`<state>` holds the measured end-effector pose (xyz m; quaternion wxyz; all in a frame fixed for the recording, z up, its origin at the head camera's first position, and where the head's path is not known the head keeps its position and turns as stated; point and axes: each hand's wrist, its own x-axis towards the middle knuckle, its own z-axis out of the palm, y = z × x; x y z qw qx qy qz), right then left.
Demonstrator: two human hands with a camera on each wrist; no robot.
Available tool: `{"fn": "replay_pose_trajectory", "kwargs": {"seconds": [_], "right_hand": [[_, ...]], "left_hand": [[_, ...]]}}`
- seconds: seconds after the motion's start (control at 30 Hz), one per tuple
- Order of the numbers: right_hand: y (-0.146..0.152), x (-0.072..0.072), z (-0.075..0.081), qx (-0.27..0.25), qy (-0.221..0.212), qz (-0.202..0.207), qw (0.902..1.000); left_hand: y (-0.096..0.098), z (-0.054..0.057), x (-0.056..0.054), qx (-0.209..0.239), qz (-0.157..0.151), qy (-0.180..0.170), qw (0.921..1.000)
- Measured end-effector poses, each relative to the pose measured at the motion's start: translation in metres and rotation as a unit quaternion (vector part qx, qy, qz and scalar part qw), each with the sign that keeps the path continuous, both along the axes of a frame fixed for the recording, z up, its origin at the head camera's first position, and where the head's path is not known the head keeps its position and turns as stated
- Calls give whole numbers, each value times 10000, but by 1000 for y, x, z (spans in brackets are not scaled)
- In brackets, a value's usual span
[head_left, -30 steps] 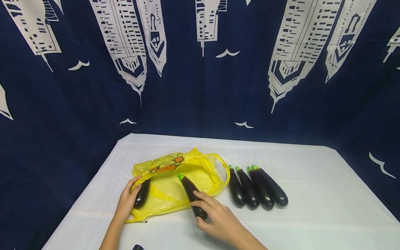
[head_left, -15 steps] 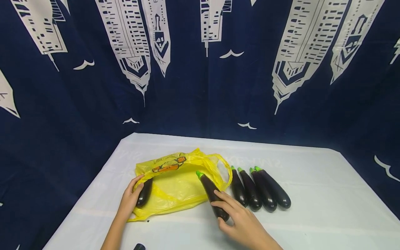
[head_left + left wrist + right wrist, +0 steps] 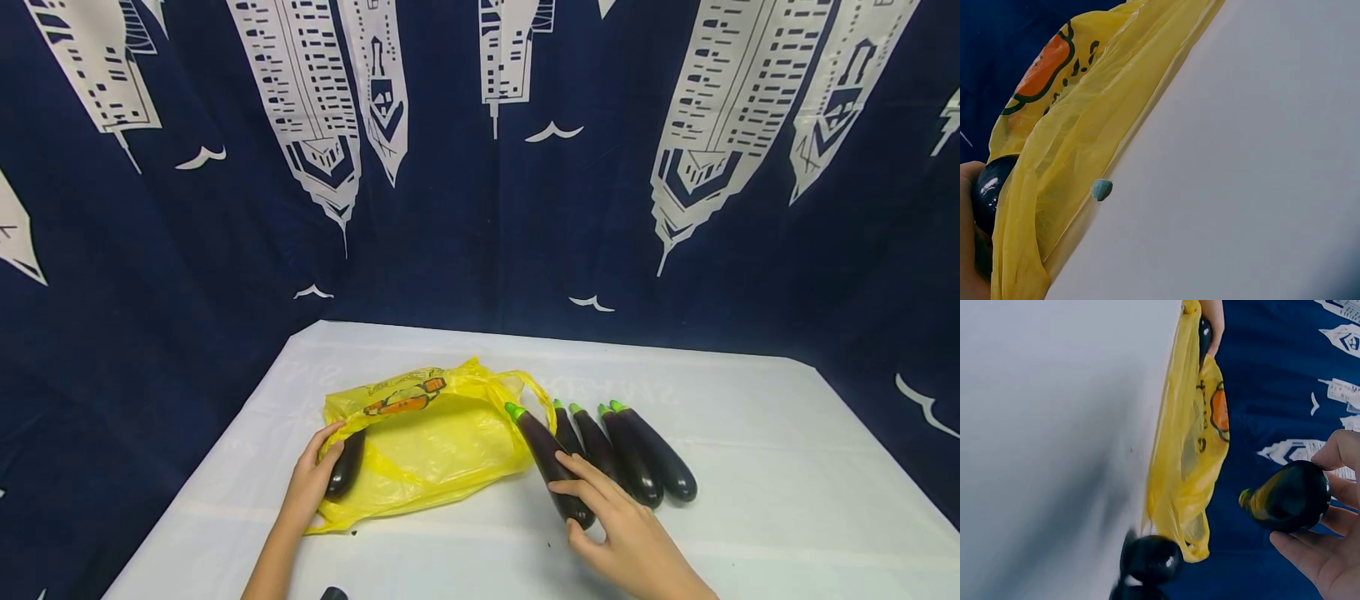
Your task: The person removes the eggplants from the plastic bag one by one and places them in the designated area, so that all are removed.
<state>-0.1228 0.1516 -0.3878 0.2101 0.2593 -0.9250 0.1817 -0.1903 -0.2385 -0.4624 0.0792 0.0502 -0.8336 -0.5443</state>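
Observation:
My right hand [image 3: 630, 529] grips an eggplant [image 3: 551, 467] by its round end, the green stem pointing away to the back left. The right wrist view shows this eggplant [image 3: 1294, 497] raised off the table between thumb and fingers. At the left, my left hand [image 3: 306, 479] holds the edge of a yellow plastic bag [image 3: 427, 454], whose mouth gapes toward me. Inside the bag's left end lies another eggplant [image 3: 347, 467], partly covered by the bag. In the left wrist view, that eggplant [image 3: 991, 194] sits against the hand's edge.
Several eggplants [image 3: 633, 458] lie side by side right of the bag, partly behind the held one. A small dark object [image 3: 333, 593] shows at the white table's [image 3: 780, 450] near edge. A dark blue printed curtain [image 3: 495, 233] hangs behind. Small dark specks dot the tabletop.
My right hand has carried the eggplant rightward, from in front of the bag's opening to just before the row of eggplants. The left hand has stayed at the bag's edge.

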Motion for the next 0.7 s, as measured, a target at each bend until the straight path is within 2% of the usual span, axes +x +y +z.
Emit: {"fn": "replay_pose_trajectory", "kwargs": {"seconds": [0.2,0.5,0.7], "right_hand": [[14,-1,7,-69,245,-228,9994],[35,-8,19,-447,-556,-815,9941],[53,-17,17,-465,-456,-893,9939]], "left_hand": [[0,0,0,-24,27,16,10000],[-1,-2,0,-15,48,12,10000],[-1,-2,0,-6,48,40,10000]]}}
